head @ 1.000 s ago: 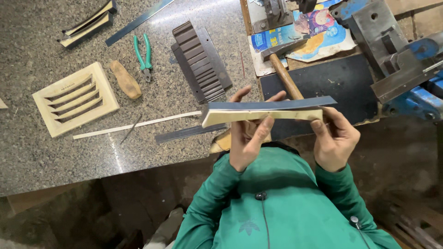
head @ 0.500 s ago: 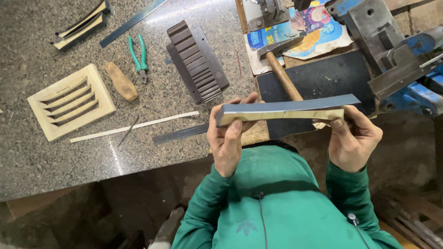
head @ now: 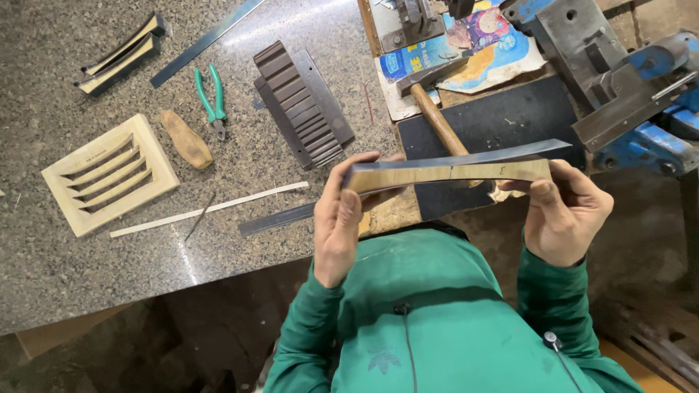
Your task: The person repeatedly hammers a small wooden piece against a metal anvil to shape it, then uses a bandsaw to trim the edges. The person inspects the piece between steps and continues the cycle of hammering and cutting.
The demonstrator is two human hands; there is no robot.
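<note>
1. Now the left hand (head: 342,218) and the right hand (head: 564,211) held one long wooden strip (head: 448,173) between them, each hand closed around one end, with a thin dark metal blade (head: 480,155) lying along its upper edge.
2. Compared with one second earlier, the strip had moved to the person's right and a little lower, and the hands had spread further apart, so it was now gripped at its two ends.
3. I judge that this wider grip gave a better look along the strip's face; the strip seemed slightly curved.
4. The strip was in the air, above the near edge of the dark mat (head: 502,120) and close to the person's chest in the green jacket (head: 437,320).
5. A hammer (head: 429,102) lay just behind the strip, its handle passing under it in this view.
6. To the left, on the granite table (head: 58,262), lay a pale wooden vent frame (head: 109,175), green pliers (head: 211,98), a dark slatted piece (head: 302,102) and a thin white strip (head: 211,209), all well apart from the hands.
7. On the right a blue machine (head: 641,87) stood near the right hand, so room was narrow there; toward the body and the table's front edge it was more open.
</note>
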